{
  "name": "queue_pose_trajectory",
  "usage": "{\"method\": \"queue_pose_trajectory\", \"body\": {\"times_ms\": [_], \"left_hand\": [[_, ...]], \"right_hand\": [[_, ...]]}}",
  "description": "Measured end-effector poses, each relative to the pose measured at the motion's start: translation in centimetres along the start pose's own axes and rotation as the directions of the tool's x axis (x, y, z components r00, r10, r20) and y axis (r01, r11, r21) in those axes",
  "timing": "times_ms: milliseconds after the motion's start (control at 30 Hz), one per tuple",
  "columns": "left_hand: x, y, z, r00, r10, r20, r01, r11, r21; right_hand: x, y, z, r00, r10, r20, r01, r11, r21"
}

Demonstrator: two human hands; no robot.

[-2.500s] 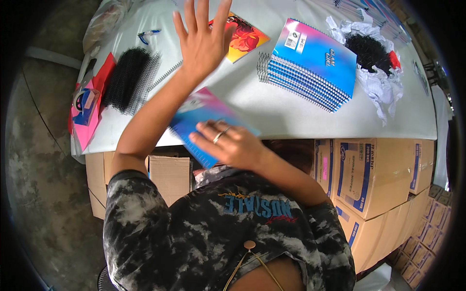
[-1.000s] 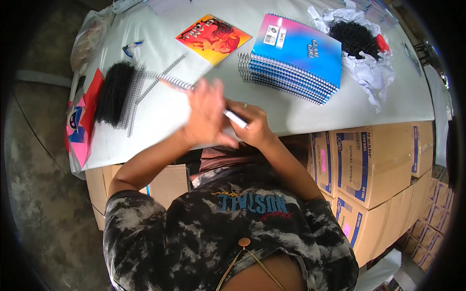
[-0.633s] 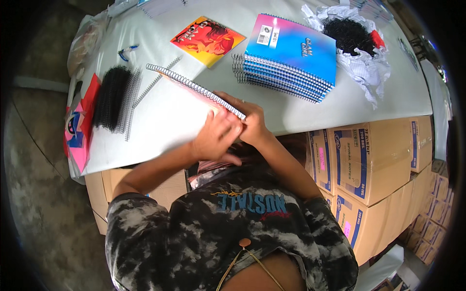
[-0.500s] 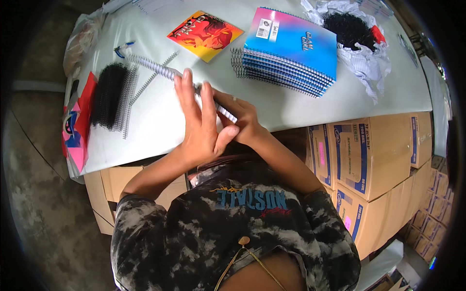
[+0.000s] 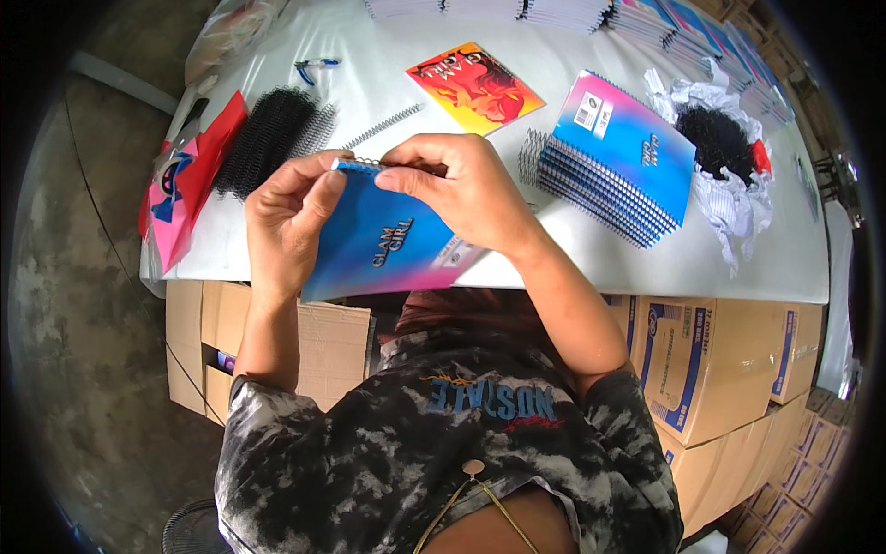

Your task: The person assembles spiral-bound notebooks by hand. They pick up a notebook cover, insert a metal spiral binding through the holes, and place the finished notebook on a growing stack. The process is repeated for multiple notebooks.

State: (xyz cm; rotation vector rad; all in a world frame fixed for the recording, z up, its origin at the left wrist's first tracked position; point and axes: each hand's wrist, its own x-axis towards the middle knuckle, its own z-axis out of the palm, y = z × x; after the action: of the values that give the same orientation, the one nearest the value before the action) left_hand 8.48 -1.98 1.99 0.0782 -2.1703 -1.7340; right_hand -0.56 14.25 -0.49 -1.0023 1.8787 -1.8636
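Observation:
A blue and pink spiral notebook (image 5: 355, 242) is held between my hands at the table's front edge, its cover facing up. My left hand (image 5: 288, 217) pinches the corner of its bound edge between thumb and fingers. Along that same edge, my right hand (image 5: 466, 189) is closed, thumb over the cover by the wire coil (image 5: 362, 162); its fingertips are partly hidden. Just beyond my hands a loose wire coil (image 5: 383, 126) lies on the white table. A bundle of black coils (image 5: 268, 138) lies left of it.
Similar notebooks stand in a stack (image 5: 628, 157) at right, beside a heap of black coils (image 5: 715, 143) in crumpled paper. A red-yellow notebook cover (image 5: 475, 88) and blue-handled pliers (image 5: 317, 68) lie farther back. A red-pink packet (image 5: 189, 185) is at left; cardboard boxes (image 5: 715, 360) stand below the table.
The notebook has turned from edge-on to cover-up. My hands have moved apart to its bound edge, and my left hand's fingers have closed from stretched out. The view has shifted.

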Motion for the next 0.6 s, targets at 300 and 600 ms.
{"method": "queue_pose_trajectory", "body": {"times_ms": [300,600], "left_hand": [[3.4,-1.2,-1.0,0.921,0.049,0.386,-0.018,0.996,-0.083],[4.7,-0.7,-0.2,0.854,-0.080,0.515,0.203,0.961,-0.187]], "right_hand": [[-1.6,0.9,0.6,0.976,0.082,-0.204,-0.037,0.976,0.213],[-2.7,0.6,0.1,0.970,0.035,-0.242,0.002,0.989,0.151]]}}
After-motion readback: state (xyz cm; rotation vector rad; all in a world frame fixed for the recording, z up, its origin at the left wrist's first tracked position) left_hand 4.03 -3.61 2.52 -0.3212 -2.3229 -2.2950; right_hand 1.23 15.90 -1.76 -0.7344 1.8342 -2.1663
